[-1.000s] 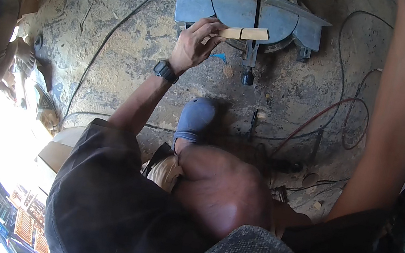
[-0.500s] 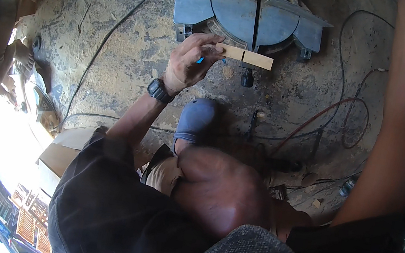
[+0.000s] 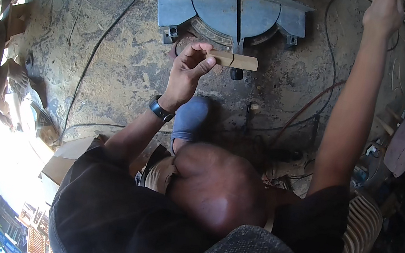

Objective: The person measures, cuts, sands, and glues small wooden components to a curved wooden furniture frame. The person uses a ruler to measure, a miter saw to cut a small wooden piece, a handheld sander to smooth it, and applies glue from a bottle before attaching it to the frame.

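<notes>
My left hand (image 3: 187,73), with a watch (image 3: 161,109) on its wrist, pinches one end of a short strip of light wood (image 3: 245,62) between thumb and fingers. A dark line crosses the strip near its middle. Just beyond it, on the floor, sits the grey metal base of a mitre saw (image 3: 209,7) with a slot down its centre and a dark knob (image 3: 236,73) at the front. My right hand (image 3: 383,18) is stretched far forward at the top right. Its fingers are cut off by the picture's edge, so what it touches does not show.
Dark cables (image 3: 99,45) and a reddish hose (image 3: 299,110) run over the dusty floor. A cardboard box (image 3: 69,155) stands at the left, near another person's foot (image 3: 17,75). Several tools and a slatted wooden piece (image 3: 363,228) lie at the right. My shoe (image 3: 190,119) rests near the middle.
My right arm has swung inward, bringing its hand into view at the top right. My left hand has turned the wooden strip, showing another side. The whole view has shifted slightly.
</notes>
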The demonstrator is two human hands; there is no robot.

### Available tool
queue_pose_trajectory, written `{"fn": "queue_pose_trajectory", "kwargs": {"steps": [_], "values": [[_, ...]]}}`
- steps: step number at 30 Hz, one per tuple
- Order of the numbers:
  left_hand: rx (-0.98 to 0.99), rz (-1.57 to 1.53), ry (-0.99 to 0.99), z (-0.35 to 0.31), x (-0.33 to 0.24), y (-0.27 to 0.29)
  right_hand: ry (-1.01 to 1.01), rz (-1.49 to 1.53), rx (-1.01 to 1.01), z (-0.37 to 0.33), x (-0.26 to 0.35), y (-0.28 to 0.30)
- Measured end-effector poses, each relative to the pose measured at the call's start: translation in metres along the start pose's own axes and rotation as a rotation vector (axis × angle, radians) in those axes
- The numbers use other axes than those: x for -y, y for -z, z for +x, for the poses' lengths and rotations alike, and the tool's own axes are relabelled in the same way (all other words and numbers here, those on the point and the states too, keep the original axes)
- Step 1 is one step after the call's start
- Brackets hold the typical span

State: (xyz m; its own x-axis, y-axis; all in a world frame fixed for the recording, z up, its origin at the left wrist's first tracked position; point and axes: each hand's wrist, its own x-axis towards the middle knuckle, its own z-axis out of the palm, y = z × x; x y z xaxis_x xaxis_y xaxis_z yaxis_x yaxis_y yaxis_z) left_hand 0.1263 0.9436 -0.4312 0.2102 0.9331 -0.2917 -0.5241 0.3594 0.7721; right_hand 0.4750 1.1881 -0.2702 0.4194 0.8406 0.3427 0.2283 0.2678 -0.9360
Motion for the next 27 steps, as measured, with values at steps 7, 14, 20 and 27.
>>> {"fn": "queue_pose_trajectory", "kwargs": {"steps": [7, 14, 20, 27], "values": [[0.004, 0.026, 0.221, -0.016, 0.032, -0.031, -0.544, -0.247, 0.693, -0.323, 0.001, 0.037], [-0.001, -0.046, 0.291, -0.03, 0.055, -0.055, -0.722, -0.208, 0.746, -0.354, 0.008, 0.049], [-0.174, -0.025, 0.448, -0.037, 0.068, -0.056, -0.511, -0.051, 0.692, -0.396, 0.0, 0.04], [-0.153, -0.24, 0.442, -0.038, 0.053, -0.054, -0.779, 0.388, 0.566, -0.396, -0.015, 0.062]]}}
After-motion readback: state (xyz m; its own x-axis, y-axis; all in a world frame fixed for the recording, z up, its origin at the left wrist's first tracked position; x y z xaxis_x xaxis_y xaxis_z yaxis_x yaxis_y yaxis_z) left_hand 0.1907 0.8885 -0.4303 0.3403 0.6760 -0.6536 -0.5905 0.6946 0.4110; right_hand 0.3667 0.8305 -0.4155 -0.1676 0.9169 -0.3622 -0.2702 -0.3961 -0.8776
